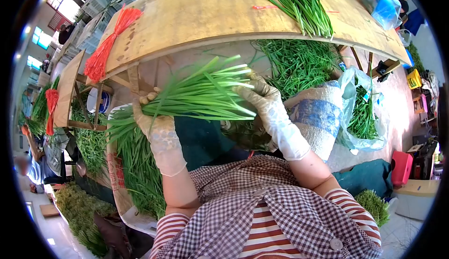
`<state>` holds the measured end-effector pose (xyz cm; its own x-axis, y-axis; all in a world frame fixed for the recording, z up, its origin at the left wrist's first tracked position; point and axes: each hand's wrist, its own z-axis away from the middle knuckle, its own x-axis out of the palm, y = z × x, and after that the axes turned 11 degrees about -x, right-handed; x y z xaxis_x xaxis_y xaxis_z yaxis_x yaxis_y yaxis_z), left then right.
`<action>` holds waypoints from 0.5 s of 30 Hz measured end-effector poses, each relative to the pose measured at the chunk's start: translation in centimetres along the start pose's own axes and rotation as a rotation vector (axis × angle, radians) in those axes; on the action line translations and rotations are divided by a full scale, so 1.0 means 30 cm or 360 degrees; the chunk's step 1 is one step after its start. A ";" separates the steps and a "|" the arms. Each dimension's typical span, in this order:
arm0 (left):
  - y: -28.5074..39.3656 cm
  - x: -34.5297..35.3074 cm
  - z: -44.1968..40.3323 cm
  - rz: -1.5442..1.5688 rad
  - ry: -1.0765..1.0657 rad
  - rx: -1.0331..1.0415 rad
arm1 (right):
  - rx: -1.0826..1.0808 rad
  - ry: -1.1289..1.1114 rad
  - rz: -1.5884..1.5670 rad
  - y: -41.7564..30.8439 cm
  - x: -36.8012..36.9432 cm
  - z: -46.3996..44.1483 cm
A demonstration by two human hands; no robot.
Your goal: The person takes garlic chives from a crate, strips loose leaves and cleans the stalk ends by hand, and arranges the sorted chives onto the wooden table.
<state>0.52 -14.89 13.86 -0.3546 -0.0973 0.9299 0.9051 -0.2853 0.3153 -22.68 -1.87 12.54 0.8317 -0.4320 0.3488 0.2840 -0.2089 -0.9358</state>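
Observation:
A bunch of garlic chives (201, 95) lies sideways in front of my chest, white stem ends to the right and green leaves trailing left. My gloved left hand (153, 111) is wrapped round the leafy part. At the stem ends my gloved right hand (259, 93) has its thumb and fingers closed on a few of the white tips. Below my left hand, more loose chives (145, 175) fill a container lined with a printed sack. On the wooden table (187, 15) ahead rests another bunch of chives (304, 6), with a red tie strip (265, 7) beside it.
A bundle of red ties (110, 46) hangs over the table's left edge. Greens (299, 65) are heaped beneath the table. To the right stand a white-and-blue sack (315, 114) and a clear plastic bag (362, 114) of greens. Another person (37, 160) sits far left.

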 end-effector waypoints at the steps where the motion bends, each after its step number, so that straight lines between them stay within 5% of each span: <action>1: 0.017 -0.030 -0.016 0.0029 -0.0044 -0.0017 | 0.0025 -0.0039 -0.0090 0.013 -0.028 -0.011; 3: 0.023 -0.019 -0.004 0.0027 -0.0063 0.0028 | -0.0044 -0.0129 -0.0167 -0.005 -0.079 -0.024; 5: 0.009 0.034 0.034 -0.0029 -0.0017 0.0148 | -0.0074 0.0237 -0.0049 0.002 -0.183 -0.083; 7: 0.014 0.033 0.041 -0.0042 0.0024 0.0166 | -0.0685 0.0527 0.0111 0.015 -0.285 -0.131; 8: 0.014 0.034 0.039 -0.0050 0.0041 0.0173 | -0.0884 0.0542 0.0682 -0.024 -0.281 -0.135; 10: -0.016 0.037 0.035 -0.0054 -0.0063 0.0086 | -0.0792 0.0234 0.0796 -0.188 -0.109 -0.056; 11: -0.037 0.036 0.036 -0.0065 -0.0110 0.0031 | -0.1007 -0.0045 0.0793 -0.175 -0.060 -0.053; 13: -0.084 0.046 0.031 -0.0079 -0.0069 0.0023 | -0.1352 -0.0576 0.1736 -0.168 -0.020 -0.064; 14: -0.096 0.046 0.029 -0.0085 -0.0046 0.0024 | -0.1735 -0.0496 0.1877 -0.122 0.009 -0.081; 15: -0.093 0.038 0.027 -0.0087 -0.0105 -0.0023 | -0.1744 -0.0451 0.1908 -0.111 0.002 -0.088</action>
<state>-2.23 -13.44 14.19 -0.3865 -0.0182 0.9221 0.8813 -0.3021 0.3634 -24.85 -3.52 15.80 0.4053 -0.6557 -0.6370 -0.8940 -0.4299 -0.1262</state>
